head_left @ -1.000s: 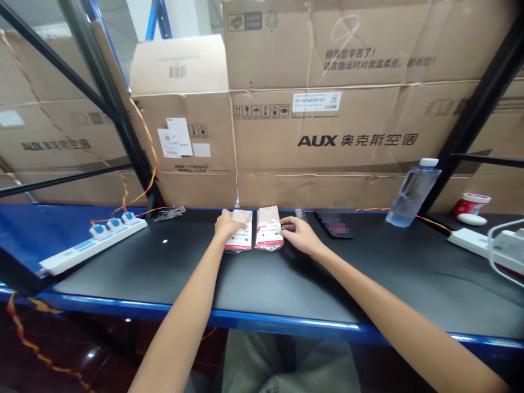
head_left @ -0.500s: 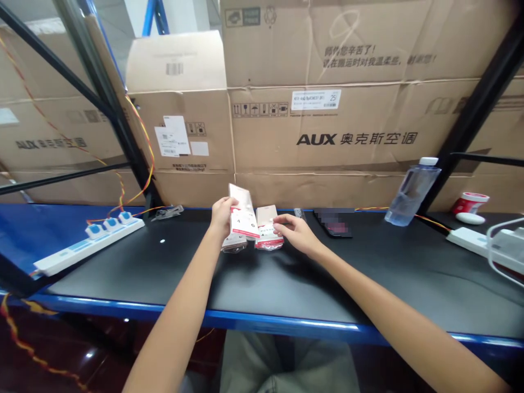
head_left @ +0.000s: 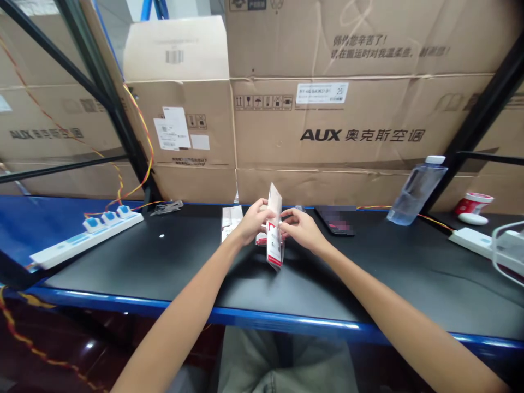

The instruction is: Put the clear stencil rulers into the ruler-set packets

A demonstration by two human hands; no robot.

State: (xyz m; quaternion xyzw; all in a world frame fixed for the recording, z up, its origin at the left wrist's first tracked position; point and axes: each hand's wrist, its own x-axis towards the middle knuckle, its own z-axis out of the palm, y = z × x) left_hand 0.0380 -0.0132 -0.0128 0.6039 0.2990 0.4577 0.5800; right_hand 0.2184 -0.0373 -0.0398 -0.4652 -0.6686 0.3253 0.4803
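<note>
Between my two hands stands a white-and-red plastic-wrapped packet, upright and slightly tilted. My left hand grips it from the left, and the fingers of my right hand press on its right edge. Partly hidden behind it, a second packet lies on the table. A third white packet lies flat to the left of my left hand, apart from it.
The black tabletop has a blue front edge. A power strip lies left; a blurred phone, water bottle, red-and-white tub and second power strip lie right. Cardboard AUX boxes stand behind.
The packet lifted by my left hand has risen upright to the middle, and my right hand has moved onto it. My left hand has shifted right, away from the flat packet.
</note>
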